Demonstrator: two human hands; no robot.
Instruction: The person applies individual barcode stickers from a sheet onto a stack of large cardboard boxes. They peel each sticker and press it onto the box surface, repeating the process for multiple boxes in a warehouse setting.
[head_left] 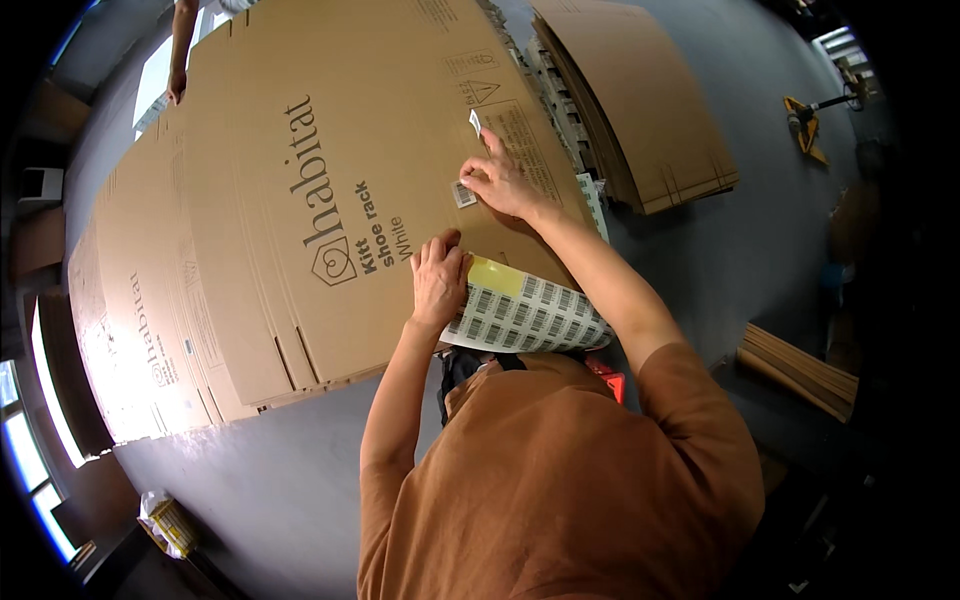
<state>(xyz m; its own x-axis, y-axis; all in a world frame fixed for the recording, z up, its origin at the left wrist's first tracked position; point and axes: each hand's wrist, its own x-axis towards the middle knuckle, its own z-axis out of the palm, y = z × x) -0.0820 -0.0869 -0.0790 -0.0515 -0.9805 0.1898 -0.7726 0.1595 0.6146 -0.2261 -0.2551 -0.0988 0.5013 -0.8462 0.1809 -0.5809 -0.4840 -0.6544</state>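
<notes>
A large flat cardboard carton sheet (260, 210) with dark print lies in front of me, on top of others. My left hand (440, 280) has its fingers curled over the edge of a sheet of barcode labels (530, 312), which bends down toward my body and shows a bare yellow backing patch. Over the cardboard, my right hand (500, 182) pinches at a small white barcode label (464, 194) lying at the carton's surface. Another small white label (475, 122) clings to the tip of an outstretched finger of that hand.
Another person's hand (177, 88) rests at the carton's far left edge. More flat cartons (640, 100) are stacked at the far right. A yellow pallet truck (806, 130) stands farther right. Cardboard pieces (798, 370) lie on the floor at right, and a yellow-and-white bundle (168, 524) at lower left.
</notes>
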